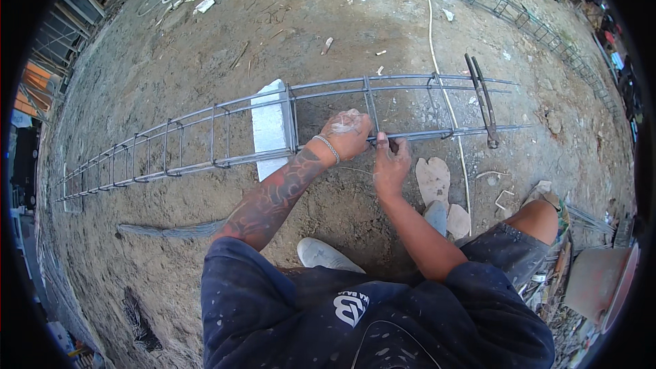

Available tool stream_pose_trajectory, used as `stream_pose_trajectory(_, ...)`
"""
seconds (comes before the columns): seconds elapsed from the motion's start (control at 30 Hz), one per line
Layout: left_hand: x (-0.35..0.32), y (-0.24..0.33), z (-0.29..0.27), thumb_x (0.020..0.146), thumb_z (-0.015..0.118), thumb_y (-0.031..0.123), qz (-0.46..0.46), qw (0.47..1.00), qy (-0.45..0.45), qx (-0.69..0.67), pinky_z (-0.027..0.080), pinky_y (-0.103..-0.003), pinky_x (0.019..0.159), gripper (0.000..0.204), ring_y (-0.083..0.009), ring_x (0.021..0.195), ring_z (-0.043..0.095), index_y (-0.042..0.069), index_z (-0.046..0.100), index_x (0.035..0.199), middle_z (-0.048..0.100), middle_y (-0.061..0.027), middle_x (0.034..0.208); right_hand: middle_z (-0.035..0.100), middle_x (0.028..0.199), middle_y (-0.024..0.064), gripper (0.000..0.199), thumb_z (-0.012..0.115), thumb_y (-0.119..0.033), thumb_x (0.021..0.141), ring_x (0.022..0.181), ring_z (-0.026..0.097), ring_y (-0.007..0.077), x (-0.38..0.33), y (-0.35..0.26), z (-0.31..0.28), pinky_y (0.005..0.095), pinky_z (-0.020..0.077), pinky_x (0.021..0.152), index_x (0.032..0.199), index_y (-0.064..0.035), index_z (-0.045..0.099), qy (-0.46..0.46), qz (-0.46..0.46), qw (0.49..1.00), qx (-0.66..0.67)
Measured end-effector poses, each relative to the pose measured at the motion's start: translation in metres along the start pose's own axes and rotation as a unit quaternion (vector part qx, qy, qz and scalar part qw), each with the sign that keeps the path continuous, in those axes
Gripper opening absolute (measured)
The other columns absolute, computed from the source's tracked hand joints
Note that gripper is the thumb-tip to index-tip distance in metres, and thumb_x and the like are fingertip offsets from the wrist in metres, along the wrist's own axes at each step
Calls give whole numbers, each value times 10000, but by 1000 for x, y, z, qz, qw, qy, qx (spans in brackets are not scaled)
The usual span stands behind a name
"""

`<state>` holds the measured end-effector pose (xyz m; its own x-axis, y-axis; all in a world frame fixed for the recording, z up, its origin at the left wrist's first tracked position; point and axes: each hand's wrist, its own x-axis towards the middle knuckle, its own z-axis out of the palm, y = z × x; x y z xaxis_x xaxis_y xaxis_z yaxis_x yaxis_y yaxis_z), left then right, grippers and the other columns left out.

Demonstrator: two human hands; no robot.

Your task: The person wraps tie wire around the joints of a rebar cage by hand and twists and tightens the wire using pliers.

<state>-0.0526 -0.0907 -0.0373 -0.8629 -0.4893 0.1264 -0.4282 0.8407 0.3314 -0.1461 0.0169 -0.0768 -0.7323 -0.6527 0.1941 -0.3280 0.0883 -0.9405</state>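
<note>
A long rebar cage of lengthwise bars and square stirrups stretches across the ground in front of me. My left hand, wearing a chain bracelet, is closed around its near side beside a stirrup. Just right of it, my right hand has its thumb and fingers pinched at the near bars by the same stirrup; whatever is between the fingertips is too small to make out. A white block lies under the cage, left of my hands. Long-handled cutters rest across the cage's right end.
A bundle of tie wire lies on the dirt at left. A pale hose or cord crosses under the cage. Another cage lies at far right, a bucket at near right. My feet are below the cage, beside a sandal.
</note>
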Motion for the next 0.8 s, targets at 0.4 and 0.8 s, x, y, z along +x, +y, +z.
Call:
stream_pose_trajectory(0.4,2,17,-10,728,614,346,-219,968,-111,-58,472,-414,773,415,-326,885,602,-38,555,871,616,-202,868,534,703,61,322,672,-264,804,637,478,134,6,-15,5,290,407,589,781,30,543,30,134,987,83)
stream_pose_trajectory(0.8,-5,34,-10,722,567,316,-166,983,-30,74,461,-455,626,310,-315,759,613,36,517,846,610,-148,801,502,758,66,338,679,-269,797,689,474,147,-2,1,8,296,415,649,821,35,533,39,-6,999,-9)
